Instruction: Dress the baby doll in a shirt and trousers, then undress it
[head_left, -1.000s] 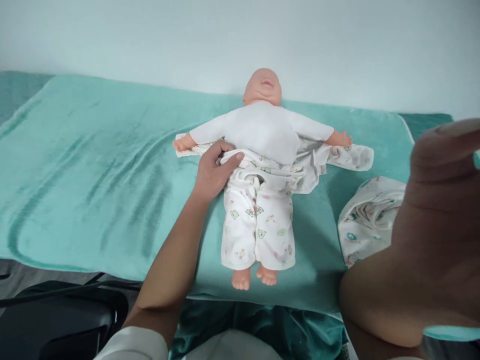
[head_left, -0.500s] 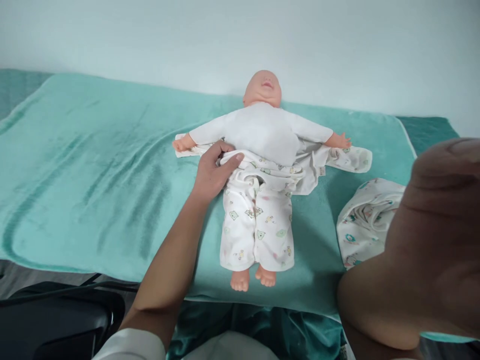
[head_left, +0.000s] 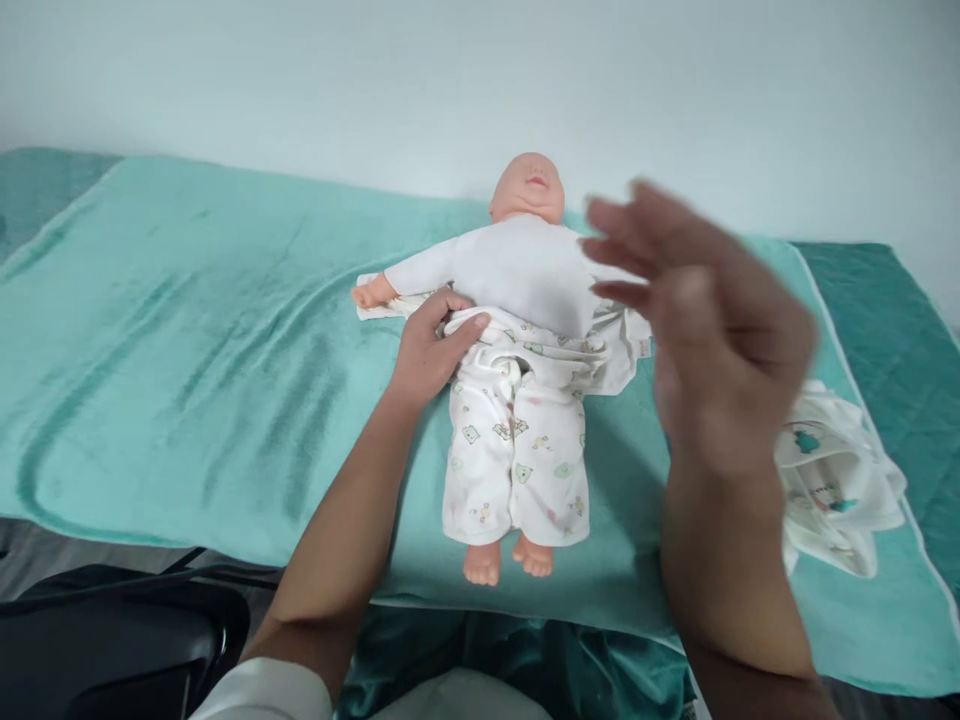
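Your right hand (head_left: 705, 320) has swung away from the camera, where it filled the right edge of the view half a second ago. It now hangs in the air over the doll's far arm, blurred, fingers spread and holding nothing. Your left hand (head_left: 431, 345) has not shifted: its grip pinches the rolled top edge of the printed trousers (head_left: 514, 450) at the doll's hip, thumb on top and fingers tucked beneath.

Keep that left pinch low and firm so the cloth does not slide down the hip. As I judge it, the free hand is best brought in at the opposite hip, so both sides are handled evenly and the body does not twist.

The baby doll (head_left: 517, 290) lies on its back toward the far edge of the teal blanket (head_left: 187, 330), right of its middle, head to the wall and bare feet toward you. It has a plain white cloth body and arms stretched sideways. An open printed jacket (head_left: 615, 350) is spread under it. The trousers are white with small animal prints and reach the ankles. A crumpled printed garment (head_left: 840, 490) sits near the blanket's right edge, apart from the doll.
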